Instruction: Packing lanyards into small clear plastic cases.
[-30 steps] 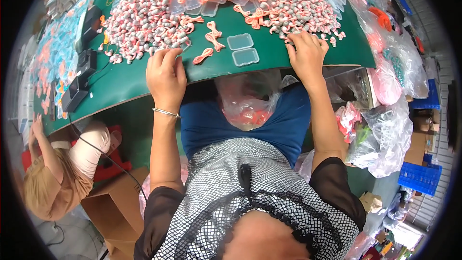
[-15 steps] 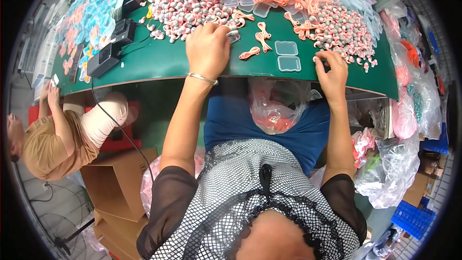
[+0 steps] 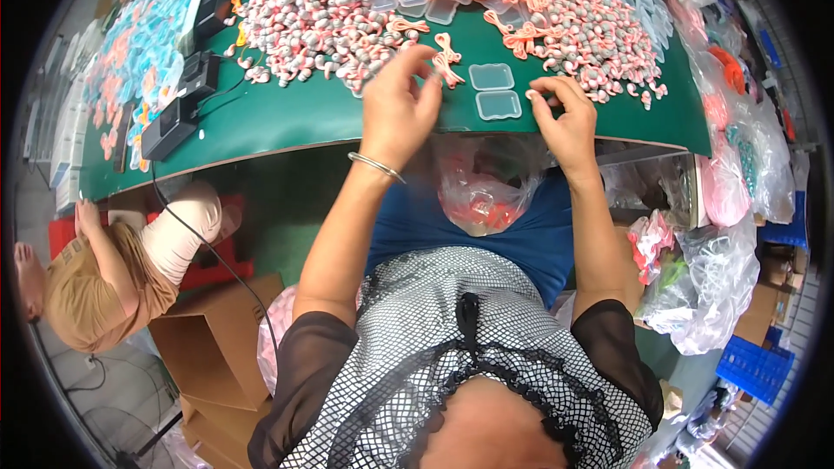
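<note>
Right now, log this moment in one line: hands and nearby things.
left hand: beside orange cords, contents unclear; right hand: pinching small pale piece; clear case: open between hands; green table: pink-grey pieces heaped

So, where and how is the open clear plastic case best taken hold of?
Probably by the left and right sides of the near half of the clear plastic case, pinched from the person's side. It lies open and flat on the green table, its two halves one beyond the other, the near rim facing the table's edge.
</note>
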The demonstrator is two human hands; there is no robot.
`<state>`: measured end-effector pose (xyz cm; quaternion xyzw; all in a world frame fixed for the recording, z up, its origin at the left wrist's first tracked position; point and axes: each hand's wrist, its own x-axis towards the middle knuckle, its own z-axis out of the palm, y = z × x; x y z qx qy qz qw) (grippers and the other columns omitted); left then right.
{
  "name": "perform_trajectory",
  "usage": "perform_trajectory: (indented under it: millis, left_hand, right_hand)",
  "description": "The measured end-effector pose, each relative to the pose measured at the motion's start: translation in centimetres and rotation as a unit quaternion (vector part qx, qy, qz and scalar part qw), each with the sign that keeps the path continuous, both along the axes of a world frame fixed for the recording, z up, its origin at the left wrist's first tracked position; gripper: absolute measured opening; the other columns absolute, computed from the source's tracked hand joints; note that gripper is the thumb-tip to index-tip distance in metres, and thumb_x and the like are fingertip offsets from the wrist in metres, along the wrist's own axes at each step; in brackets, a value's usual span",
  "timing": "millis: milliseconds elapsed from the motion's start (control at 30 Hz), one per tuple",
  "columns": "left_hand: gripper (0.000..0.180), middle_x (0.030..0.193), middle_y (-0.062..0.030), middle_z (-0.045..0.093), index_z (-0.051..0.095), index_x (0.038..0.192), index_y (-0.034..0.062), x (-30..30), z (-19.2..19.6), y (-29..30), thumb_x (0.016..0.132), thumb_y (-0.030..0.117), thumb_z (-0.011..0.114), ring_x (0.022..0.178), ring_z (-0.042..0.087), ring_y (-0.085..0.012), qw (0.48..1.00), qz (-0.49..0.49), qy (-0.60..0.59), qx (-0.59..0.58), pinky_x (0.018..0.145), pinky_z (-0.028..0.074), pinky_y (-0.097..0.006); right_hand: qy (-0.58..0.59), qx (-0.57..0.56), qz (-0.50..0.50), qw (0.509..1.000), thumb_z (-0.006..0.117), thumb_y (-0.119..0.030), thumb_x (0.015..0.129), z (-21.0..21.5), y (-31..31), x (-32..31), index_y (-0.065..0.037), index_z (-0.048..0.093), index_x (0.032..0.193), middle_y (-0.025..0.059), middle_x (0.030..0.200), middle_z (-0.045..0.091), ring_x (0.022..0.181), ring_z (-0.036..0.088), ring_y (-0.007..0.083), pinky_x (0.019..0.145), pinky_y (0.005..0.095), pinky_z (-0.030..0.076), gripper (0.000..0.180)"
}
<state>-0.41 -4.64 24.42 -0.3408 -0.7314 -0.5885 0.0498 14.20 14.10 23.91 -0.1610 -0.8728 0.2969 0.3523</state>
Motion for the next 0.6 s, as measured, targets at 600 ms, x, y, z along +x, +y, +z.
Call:
perform_trajectory:
  millis: [600]
  left_hand:
    - [0.024,0.095,-0.0035,0.061,0.068,0.094,0.0132,4.1,-1.7,2.3,0.076,0.026,0.077,0.088,0.059,-0.0242,0.950,0.015,0.259,-0.175,0.071,0.038,-0.040]
  right_hand:
    - [-0.045,0.094,0.058,0.993,0.068,-0.016,0.085,0.5,1.0,-1.6,-0.012,0.071,0.092,0.0043,0.090,0.067,0.091,0.063,0.0240,0.084,0.0426,0.041,0.009]
